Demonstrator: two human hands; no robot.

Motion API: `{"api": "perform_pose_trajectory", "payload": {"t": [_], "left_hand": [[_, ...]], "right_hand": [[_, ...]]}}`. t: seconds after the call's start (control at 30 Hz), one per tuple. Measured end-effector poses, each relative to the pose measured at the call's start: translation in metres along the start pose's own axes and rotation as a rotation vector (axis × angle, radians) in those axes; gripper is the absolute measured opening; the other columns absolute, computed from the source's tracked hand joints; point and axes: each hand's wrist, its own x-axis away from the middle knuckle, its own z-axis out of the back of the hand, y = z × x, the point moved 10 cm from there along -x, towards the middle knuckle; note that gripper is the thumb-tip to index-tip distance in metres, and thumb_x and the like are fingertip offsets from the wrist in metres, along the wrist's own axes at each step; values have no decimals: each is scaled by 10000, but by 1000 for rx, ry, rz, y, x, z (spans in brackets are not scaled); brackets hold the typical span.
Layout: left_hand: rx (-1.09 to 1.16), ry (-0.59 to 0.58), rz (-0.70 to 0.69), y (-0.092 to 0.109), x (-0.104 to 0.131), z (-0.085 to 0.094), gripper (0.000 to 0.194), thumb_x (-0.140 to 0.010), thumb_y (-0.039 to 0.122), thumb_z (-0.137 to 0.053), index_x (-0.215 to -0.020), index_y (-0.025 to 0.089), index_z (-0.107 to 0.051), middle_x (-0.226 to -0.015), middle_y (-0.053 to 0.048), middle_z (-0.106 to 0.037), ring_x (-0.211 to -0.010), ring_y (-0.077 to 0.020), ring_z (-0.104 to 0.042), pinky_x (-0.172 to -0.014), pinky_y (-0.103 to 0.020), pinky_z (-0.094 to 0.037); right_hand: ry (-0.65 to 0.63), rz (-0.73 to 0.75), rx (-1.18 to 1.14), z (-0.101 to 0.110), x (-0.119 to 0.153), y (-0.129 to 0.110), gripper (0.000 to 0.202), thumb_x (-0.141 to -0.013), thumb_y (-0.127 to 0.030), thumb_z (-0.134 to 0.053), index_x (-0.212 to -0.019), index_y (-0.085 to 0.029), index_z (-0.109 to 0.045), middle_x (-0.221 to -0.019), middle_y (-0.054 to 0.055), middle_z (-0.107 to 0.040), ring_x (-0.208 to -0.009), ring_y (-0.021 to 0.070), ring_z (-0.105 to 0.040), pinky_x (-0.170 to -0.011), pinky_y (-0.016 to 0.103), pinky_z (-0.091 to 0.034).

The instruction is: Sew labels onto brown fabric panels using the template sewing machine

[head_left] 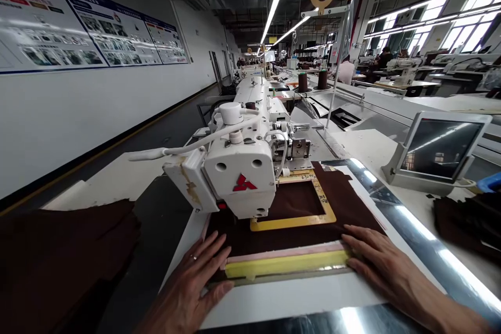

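A dark brown fabric piece (352,201) lies flat on the white plate under the sewing machine head (240,180). On top of it rests a yellow rectangular frame (293,223), its left part hidden behind the machine head. Along the fabric's near edge runs a yellow strip (289,264) with a pinkish band above it. My left hand (195,276) lies on the fabric's near left corner, fingers outstretched. Flat at the right end of the strip, my right hand (379,261) presses fabric and strip with its fingers extended. Neither hand grips anything.
A dark brown fabric pile (66,250) lies at the left, and more dark cloth (465,224) at the right. A control screen (442,146) stands on the right of the table. Thread cones (302,82) stand behind the machine. A white wall (117,99) runs along the left.
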Motion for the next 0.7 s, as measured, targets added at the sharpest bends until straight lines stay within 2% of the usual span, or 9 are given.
{"api": "perform_pose_trajectory", "payload": {"t": [0.13,0.23,0.37,0.43,0.53,0.6,0.7], "left_hand": [[6,-28,-1,2,-1,-2,634,-974,508,-611,-1550,320,-426,-1576,-31,-471,-1450,-325,-446,-1115,-461,-511],[2,-56,-42,5,-2,-5,650,-971,498,-619,-1558,310,-412,-1580,-25,-466,-1457,-320,-436,-1132,-465,-494],[22,-45,-23,3,-2,-5,624,-985,477,-608,-1554,309,-417,-1584,-24,-461,-1472,-313,-414,-1159,-480,-461],[37,-54,-30,4,-2,-5,638,-989,468,-604,-1568,307,-388,-1581,-28,-467,-1468,-308,-422,-1184,-488,-428],[63,-46,-83,9,-3,-4,696,-982,464,-619,-1592,288,-334,-1567,-46,-487,-1441,-298,-463,-1207,-486,-398],[81,28,-82,7,-3,2,682,-983,456,-616,-1586,279,-349,-1568,-55,-487,-1436,-303,-470,-1185,-470,-433],[91,153,-29,-6,2,10,584,-996,426,-585,-1543,292,-428,-1561,-53,-493,-1417,-323,-490,-1103,-450,-524]], "right_hand": [[-20,8,-6,-3,-2,0,475,-1038,-388,-534,-1505,-312,-491,-1537,66,-484,-1376,302,-494,-1099,489,-503],[-19,23,13,-4,-6,0,432,-1038,-382,-529,-1456,-273,-548,-1511,74,-518,-1374,314,-493,-1107,506,-488],[-13,30,23,-5,-13,0,408,-1039,-383,-525,-1415,-232,-578,-1457,100,-563,-1338,319,-522,-1102,516,-482],[6,7,-13,-2,-17,-2,364,-1048,-365,-498,-1366,-223,-603,-1391,115,-599,-1268,307,-570,-1055,495,-515],[80,-66,-132,19,-20,-15,288,-1055,-289,-415,-1223,-214,-636,-1207,126,-645,-1053,255,-653,-874,412,-583],[115,-99,-237,41,-18,-33,251,-1039,-237,-387,-1136,-227,-619,-1105,108,-641,-937,224,-658,-771,366,-580],[91,-106,-389,75,-9,-65,203,-1021,-192,-390,-1077,-262,-572,-1015,60,-632,-834,189,-651,-695,316,-559]]}}
